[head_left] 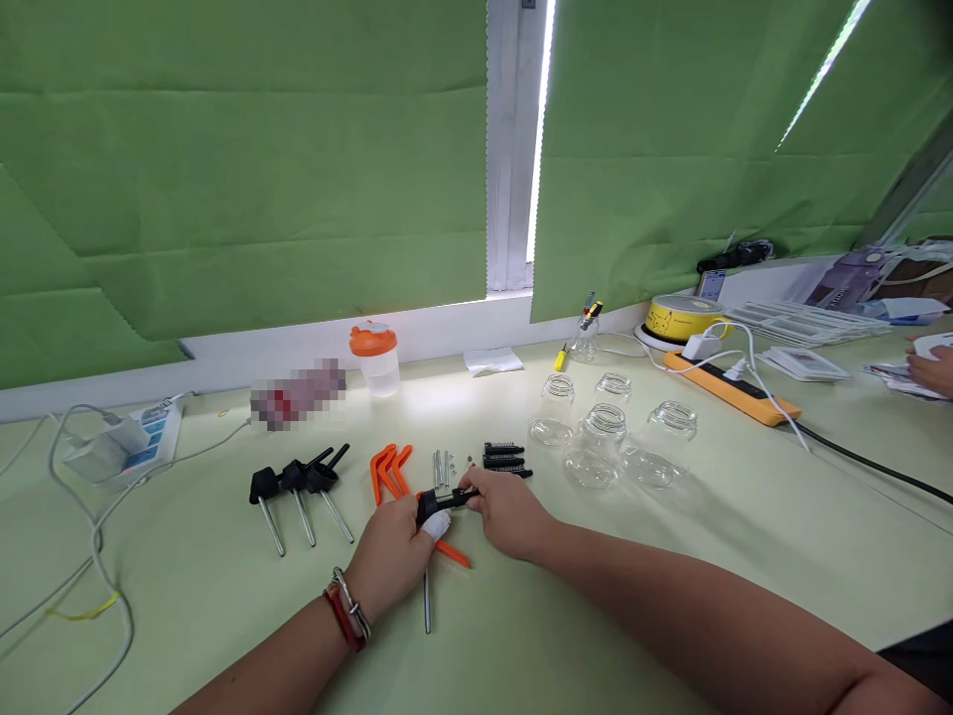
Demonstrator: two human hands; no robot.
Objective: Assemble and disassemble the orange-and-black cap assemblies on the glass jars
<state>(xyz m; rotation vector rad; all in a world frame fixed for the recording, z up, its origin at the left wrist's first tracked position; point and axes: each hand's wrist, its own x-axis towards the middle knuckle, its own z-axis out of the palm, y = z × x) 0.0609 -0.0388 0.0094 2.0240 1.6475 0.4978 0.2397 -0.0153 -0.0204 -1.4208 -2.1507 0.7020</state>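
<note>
My left hand [398, 536] is closed around a black plastic cap [427, 506] with an arm reaching to the right. A thin metal tube [427, 606] hangs down below that hand. My right hand [506, 511] pinches the arm's far end; whatever small part may be in its fingertips is hidden. An orange lever [454, 556] shows beneath the hands, and several more orange levers [387, 472] lie just behind the left hand. Metal pins [442, 469] and black parts with springs [504, 457] lie beyond the fingers. Three black caps with metal tubes [296, 482] rest to the left.
Several clear glass jars [598, 452] stand on the right of the table. Behind them are an orange power strip [734, 387] and a yellow round tin [681, 318]. A lidded cup [378, 362] stands at the back. White cables [96, 536] run along the left. Another person's hand [930, 369] shows far right.
</note>
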